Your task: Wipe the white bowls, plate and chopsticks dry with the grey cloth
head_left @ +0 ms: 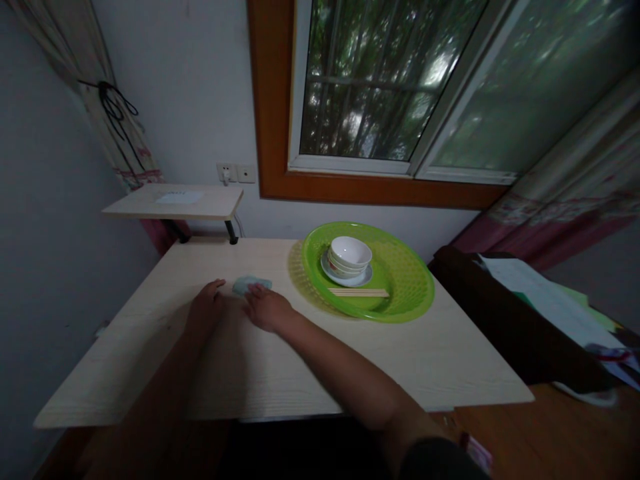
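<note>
A pale blue-green folded cloth lies flat on the light wooden table, left of the green basket. My right hand is on the cloth's near right edge, its fingers bent over it and pressing it to the tabletop. Just to the left, my left hand rests on the table with nothing in it. Its fingers are apart, and a small gap separates it from the cloth.
A round green plastic basket holds stacked white bowls on a plate, with wooden chopsticks in front. A raised shelf with a paper stands at the back left. Papers lie on dark furniture at right.
</note>
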Demonstrator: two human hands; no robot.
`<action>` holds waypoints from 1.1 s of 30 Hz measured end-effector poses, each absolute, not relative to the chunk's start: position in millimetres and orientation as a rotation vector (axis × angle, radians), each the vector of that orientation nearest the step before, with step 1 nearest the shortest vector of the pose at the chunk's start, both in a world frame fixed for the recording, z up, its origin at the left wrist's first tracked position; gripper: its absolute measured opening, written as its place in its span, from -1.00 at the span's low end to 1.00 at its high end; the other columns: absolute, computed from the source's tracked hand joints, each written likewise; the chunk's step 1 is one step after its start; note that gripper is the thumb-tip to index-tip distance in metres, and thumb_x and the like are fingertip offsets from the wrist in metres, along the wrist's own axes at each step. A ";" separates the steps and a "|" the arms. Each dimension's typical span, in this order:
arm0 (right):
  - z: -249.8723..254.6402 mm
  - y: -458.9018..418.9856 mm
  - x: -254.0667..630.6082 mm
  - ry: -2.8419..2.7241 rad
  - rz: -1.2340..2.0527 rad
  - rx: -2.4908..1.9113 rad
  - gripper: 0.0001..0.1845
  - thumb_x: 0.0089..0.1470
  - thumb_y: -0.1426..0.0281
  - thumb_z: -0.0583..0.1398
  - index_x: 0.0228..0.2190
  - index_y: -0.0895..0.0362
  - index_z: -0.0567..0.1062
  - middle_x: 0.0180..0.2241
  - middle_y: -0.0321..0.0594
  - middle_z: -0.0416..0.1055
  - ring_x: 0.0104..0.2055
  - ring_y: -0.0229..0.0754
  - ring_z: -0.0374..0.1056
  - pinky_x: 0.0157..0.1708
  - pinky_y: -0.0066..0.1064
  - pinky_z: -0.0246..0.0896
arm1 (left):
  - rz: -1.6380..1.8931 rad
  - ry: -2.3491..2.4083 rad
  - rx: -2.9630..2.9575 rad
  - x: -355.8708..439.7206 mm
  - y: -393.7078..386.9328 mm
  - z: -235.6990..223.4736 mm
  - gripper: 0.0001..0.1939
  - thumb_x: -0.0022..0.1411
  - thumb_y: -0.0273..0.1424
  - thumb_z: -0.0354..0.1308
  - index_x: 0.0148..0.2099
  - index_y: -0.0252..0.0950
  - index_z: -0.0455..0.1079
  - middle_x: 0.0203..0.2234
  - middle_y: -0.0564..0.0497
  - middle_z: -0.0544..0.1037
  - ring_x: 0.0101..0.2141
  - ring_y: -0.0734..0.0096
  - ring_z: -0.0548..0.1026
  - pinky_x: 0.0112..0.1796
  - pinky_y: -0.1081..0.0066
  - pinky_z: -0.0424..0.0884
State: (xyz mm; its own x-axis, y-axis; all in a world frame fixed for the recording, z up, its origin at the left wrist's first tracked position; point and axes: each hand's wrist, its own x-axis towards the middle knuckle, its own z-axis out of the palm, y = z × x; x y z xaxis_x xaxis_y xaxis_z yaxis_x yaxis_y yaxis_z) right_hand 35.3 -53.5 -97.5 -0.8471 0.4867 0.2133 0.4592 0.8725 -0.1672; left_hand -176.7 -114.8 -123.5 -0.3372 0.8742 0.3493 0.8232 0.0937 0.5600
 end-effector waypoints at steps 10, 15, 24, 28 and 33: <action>-89.7 30.6 27.7 -2.599 0.192 -1.294 -0.32 0.40 0.23 -0.09 0.25 0.59 0.17 0.31 0.42 0.05 0.43 0.24 -0.12 0.38 0.16 -0.38 | 1.018 2.270 1.755 -173.6 -116.2 -119.1 -0.55 0.24 -0.46 -0.07 0.14 -0.33 0.40 0.16 -0.19 0.48 0.20 0.13 0.41 0.25 0.07 0.30; -95.6 1.8 45.3 -2.536 0.163 -1.267 -0.29 0.42 0.15 -0.11 0.20 0.56 0.29 0.28 0.38 0.13 0.42 0.21 -0.06 0.38 0.10 -0.24 | 1.024 2.271 1.764 -175.0 -115.4 -118.0 -0.55 0.23 -0.47 -0.07 0.12 -0.30 0.41 0.13 -0.14 0.50 0.18 0.16 0.44 0.24 0.11 0.31; -100.8 -83.9 130.8 -2.618 0.089 -0.854 -0.40 0.37 0.11 0.04 0.14 0.34 0.45 0.22 0.19 0.30 0.33 0.08 0.18 0.32 -0.13 0.12 | 1.002 2.266 1.742 -175.4 -113.3 -123.6 -0.55 0.25 -0.46 -0.05 0.14 -0.32 0.41 0.17 -0.14 0.48 0.21 0.20 0.40 0.27 0.16 0.25; -90.3 -99.5 176.3 -2.619 0.181 -0.864 -0.52 0.38 0.19 0.04 0.10 0.22 0.51 0.19 0.04 0.37 0.29 0.00 0.26 0.31 -0.16 0.18 | 1.001 2.261 1.757 -177.1 -112.7 -124.6 -0.55 0.23 -0.49 -0.04 0.13 -0.31 0.43 0.16 -0.13 0.49 0.20 0.21 0.41 0.27 0.17 0.26; -76.2 -118.0 211.5 -2.680 0.323 -0.783 -0.57 0.37 0.23 0.07 0.13 0.13 0.49 0.21 -0.07 0.36 0.31 -0.06 0.23 0.32 -0.19 0.17 | 0.957 2.265 1.780 -174.4 -109.9 -123.6 -0.54 0.24 -0.49 -0.05 0.13 -0.36 0.44 0.17 -0.18 0.47 0.21 0.17 0.40 0.27 0.16 0.25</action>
State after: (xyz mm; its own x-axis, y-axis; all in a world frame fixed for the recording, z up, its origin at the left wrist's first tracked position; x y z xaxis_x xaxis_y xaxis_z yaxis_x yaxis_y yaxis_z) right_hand 211.5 -118.0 -76.2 -0.7945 0.5545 0.2476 0.4797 0.8230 -0.3042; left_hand -174.4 -109.9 -123.6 -0.3086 0.9060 0.2898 0.8395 0.1161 0.5309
